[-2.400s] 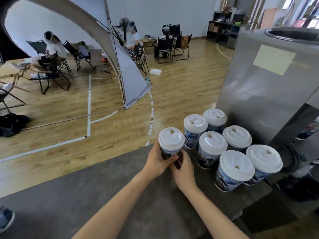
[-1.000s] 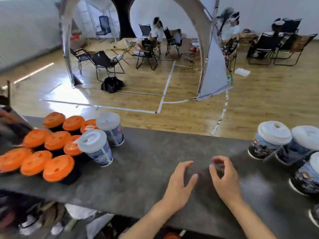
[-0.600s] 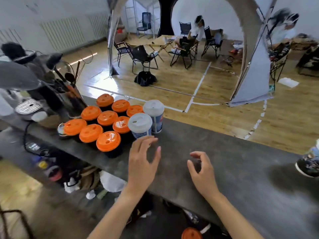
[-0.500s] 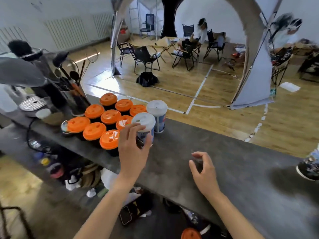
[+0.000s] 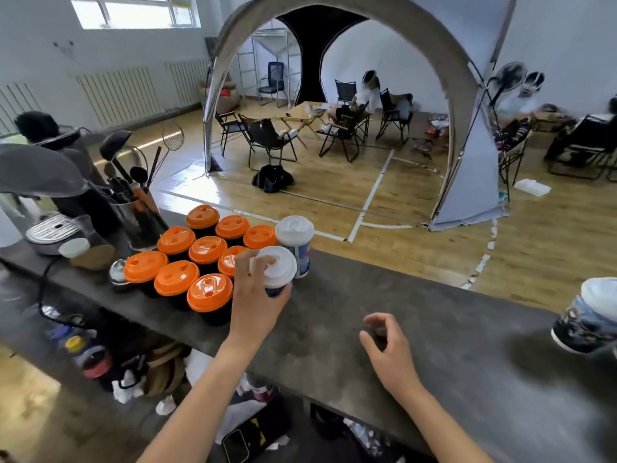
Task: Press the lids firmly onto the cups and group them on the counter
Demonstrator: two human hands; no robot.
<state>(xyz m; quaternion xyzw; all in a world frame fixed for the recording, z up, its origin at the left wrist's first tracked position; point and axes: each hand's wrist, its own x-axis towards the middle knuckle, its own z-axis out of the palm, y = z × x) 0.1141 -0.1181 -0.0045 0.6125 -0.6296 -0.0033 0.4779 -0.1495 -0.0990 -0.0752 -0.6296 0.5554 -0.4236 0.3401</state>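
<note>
Left hand (image 5: 255, 304) is seen wrapped around a white-lidded cup (image 5: 283, 269), fingertips curled over the near rim of the lid, thumb side against the printed wall; whether the cup base is touching the surface cannot be told. Right hand (image 5: 390, 350) is held low over the counter with fingers loosely curled and nothing in its grasp. Both forearms are noted reaching in from the lower edge. Counter (image 5: 329, 329): dark grey, mottled, running across the view from left to right. Beyond it, a wooden floor (image 5: 400, 255) marked with pale tape lines, and a large grey arched frame (image 5: 467, 155) standing on it. On the counter's left part, a tight cluster of nine orange-lidded cups (image 5: 207, 250) is recorded, set in three rows. The gripped cup is placed at the right side of that cluster, just beside its nearest members. A second white-lidded cup (image 5: 295, 243) is stood upright just behind the gripped one, close against the cluster's far right corner. A metal holder of utensils (image 5: 138, 222) is noted left of the orange lids. At the far right edge, well apart from the rest, another white-lidded cup (image 5: 591, 317) is seen, blurred.
</note>
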